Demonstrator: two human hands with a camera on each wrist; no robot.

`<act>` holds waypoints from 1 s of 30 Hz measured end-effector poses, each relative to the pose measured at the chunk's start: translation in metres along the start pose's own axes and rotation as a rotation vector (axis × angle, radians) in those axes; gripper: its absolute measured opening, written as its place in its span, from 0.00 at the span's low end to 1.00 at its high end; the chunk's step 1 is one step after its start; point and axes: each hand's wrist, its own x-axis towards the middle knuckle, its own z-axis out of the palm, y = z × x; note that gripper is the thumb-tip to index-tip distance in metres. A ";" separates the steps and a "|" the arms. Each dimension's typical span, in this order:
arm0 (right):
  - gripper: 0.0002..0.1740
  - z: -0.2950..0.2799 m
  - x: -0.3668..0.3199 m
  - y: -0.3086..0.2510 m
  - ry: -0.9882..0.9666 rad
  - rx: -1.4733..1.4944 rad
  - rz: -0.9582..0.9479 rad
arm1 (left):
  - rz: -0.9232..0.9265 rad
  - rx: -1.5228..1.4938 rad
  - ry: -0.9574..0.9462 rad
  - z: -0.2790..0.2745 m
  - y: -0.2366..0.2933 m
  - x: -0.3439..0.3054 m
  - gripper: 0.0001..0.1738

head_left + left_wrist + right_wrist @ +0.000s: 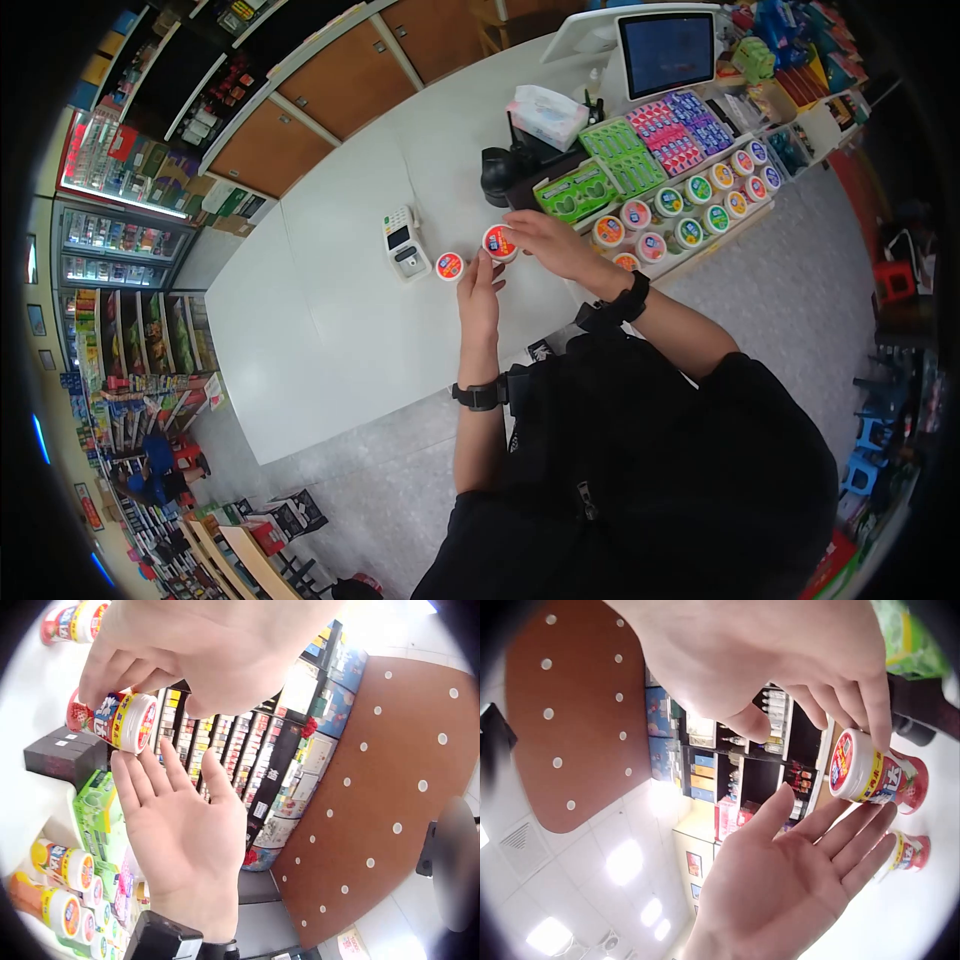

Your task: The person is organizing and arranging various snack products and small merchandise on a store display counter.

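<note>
A red jar (499, 243) with a white-rimmed lid is between the two hands over the white counter. My left hand (480, 300) touches its near side with extended fingers; in the right wrist view the left palm (772, 889) is open. From the other side, my right hand (552, 248) rests fingers against the jar (877, 771). The left wrist view shows the right hand's (184, 832) straight fingers by the lid of the jar (112, 720). Whether the jar touches the counter, I cannot tell. Just left stands a second red jar (449, 266).
A card terminal (404, 243) stands left of the jars on the counter (300, 330). Right are a black scanner (497, 172), green packs (577, 192), rows of coloured jars (689, 232), a tissue pack (549, 116) and a monitor (668, 55).
</note>
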 end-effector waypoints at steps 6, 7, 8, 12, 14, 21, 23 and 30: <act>0.32 -0.060 -0.067 -0.035 0.101 0.183 -0.029 | 0.061 0.098 -0.132 0.043 0.017 -0.019 0.32; 0.32 -0.069 -0.076 -0.037 0.084 0.182 -0.032 | 0.057 0.151 -0.201 0.050 0.016 -0.022 0.33; 0.31 -0.077 -0.086 -0.036 0.121 0.217 0.028 | 0.057 0.151 -0.201 0.057 0.013 -0.022 0.33; 0.28 -0.095 -0.092 -0.022 0.190 0.233 0.132 | 0.008 0.176 -0.317 0.076 0.008 -0.017 0.34; 0.27 -0.095 -0.089 -0.018 0.162 0.238 0.116 | -0.081 0.183 -0.334 0.081 -0.003 -0.013 0.35; 0.28 -0.094 -0.075 0.024 0.098 0.158 0.094 | -0.249 0.108 -0.358 0.089 -0.028 0.007 0.37; 0.28 -0.089 -0.071 0.033 0.060 0.086 0.109 | -0.253 0.082 -0.411 0.086 -0.028 0.008 0.37; 0.29 -0.093 -0.068 0.036 0.064 0.070 0.125 | -0.225 0.112 -0.410 0.087 -0.018 0.002 0.36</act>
